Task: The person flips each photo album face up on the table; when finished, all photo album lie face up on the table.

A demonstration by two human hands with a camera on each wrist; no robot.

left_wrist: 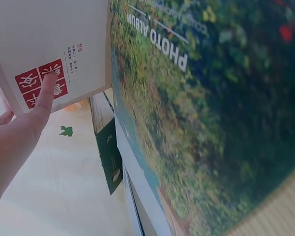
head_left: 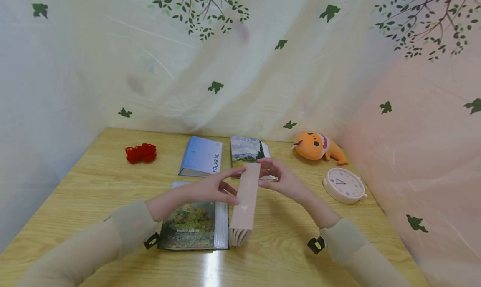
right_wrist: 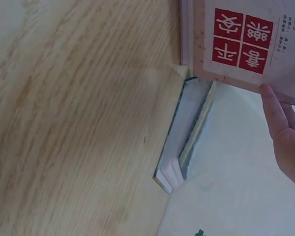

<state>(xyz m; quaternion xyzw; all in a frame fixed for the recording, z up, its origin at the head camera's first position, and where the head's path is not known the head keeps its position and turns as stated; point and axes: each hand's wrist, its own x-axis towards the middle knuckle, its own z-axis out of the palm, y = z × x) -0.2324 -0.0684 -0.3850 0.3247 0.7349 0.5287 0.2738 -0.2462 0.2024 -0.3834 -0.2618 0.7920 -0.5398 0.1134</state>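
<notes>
A pink album [head_left: 246,197] stands with its spine up, thick leaves fanned a little at its near end. Its covers carry red squares with white characters. My left hand [head_left: 218,187] holds it from the left, thumb low on the cover; one finger lies straight across the red squares in the left wrist view. From the right, my right hand [head_left: 282,180] grips it near the far end, fingertips at the cover's edge. Left of it lies a photo album [head_left: 188,226] with a leafy landscape cover, partly under my left wrist.
Behind lie a blue Polaroid album [head_left: 203,153] and a painted-cover book [head_left: 244,149], partly hidden by the hands. Red yarn [head_left: 140,153] is at back left. An orange plush toy [head_left: 312,146] and a pink round clock [head_left: 343,185] sit at right, near the curtain.
</notes>
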